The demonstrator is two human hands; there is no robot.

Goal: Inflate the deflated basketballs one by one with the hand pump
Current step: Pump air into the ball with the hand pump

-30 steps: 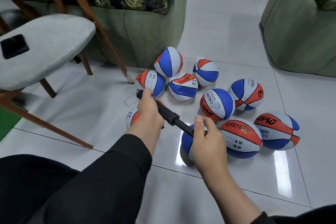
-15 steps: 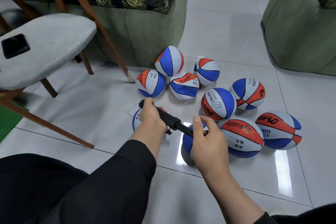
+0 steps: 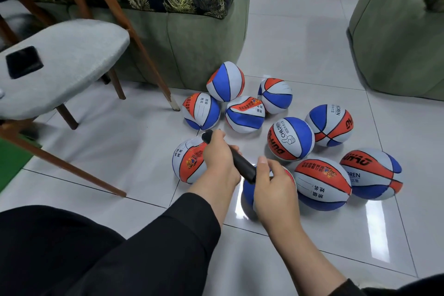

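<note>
A black hand pump (image 3: 241, 164) slants across the middle of the view. My left hand (image 3: 219, 158) grips its handle end. My right hand (image 3: 274, 184) holds the barrel's lower end on top of a blue and white basketball (image 3: 247, 196), which it mostly hides. Several red, white and blue basketballs lie on the tiled floor around it: one (image 3: 189, 163) just left of my left hand, round ones at the right (image 3: 322, 182), and creased, slack ones at the back (image 3: 245, 114).
A grey cushioned chair (image 3: 62, 62) with wooden legs stands at the left, a black phone (image 3: 24, 61) on its seat. A green sofa (image 3: 182, 38) is behind the balls, a second green seat (image 3: 396, 36) at the right. My dark-clothed leg fills the lower left.
My left hand has pushed the pump handle in toward my right hand, so less of the pump shows between them. The ball to the left is more exposed.
</note>
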